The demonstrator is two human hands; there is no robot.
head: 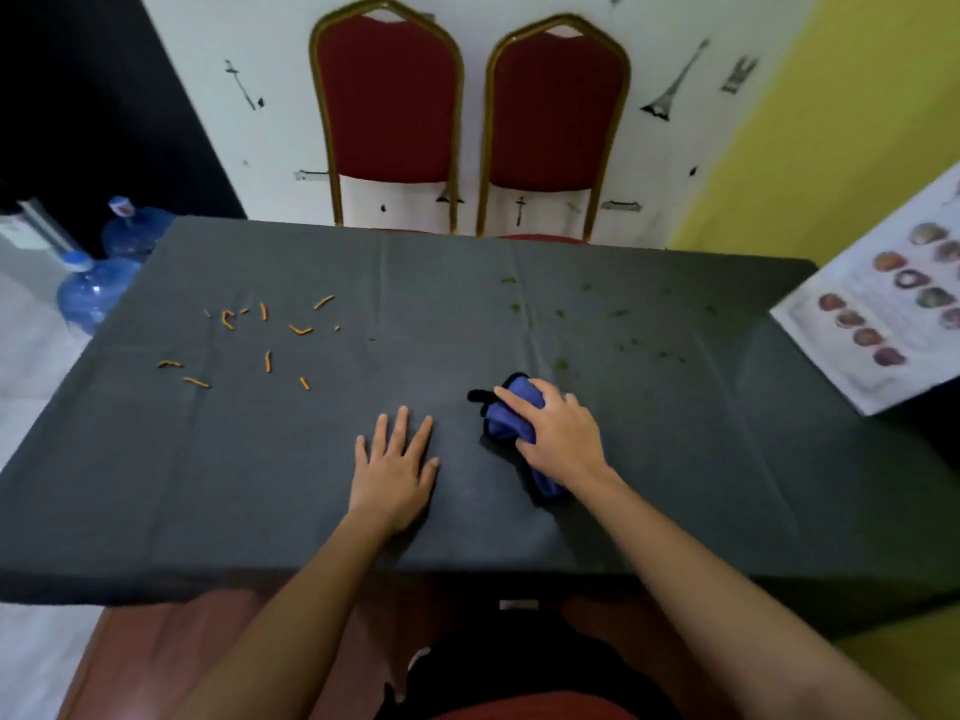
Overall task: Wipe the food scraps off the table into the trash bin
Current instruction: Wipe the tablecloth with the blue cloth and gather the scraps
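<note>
A person's right hand (558,433) grips a bunched blue cloth (511,420) on a table (260,501) covered in dark grey fabric. The fingers curl over the top of the cloth and the thumb closes in on its near side, while one end of the cloth trails out beneath the wrist. The left hand (397,467) lies just beside it, palm down on the tabletop, fingers straight and slightly spread, holding nothing.

Orange scraps (267,361), thin and stick-shaped, are scattered across the far left part of the table, well apart from both hands. Green scraps (626,345), small and faint, are strewn over the far right part; the nearest of them lie just beyond the cloth and the right hand.

Two red chairs (387,111) with gold frames stand side by side against the white wall behind the table. Two blue water bottles (93,291) stand on the floor off the table's far left corner, and a printed sheet (883,314) showing pictures of dishes hangs at the right edge.
</note>
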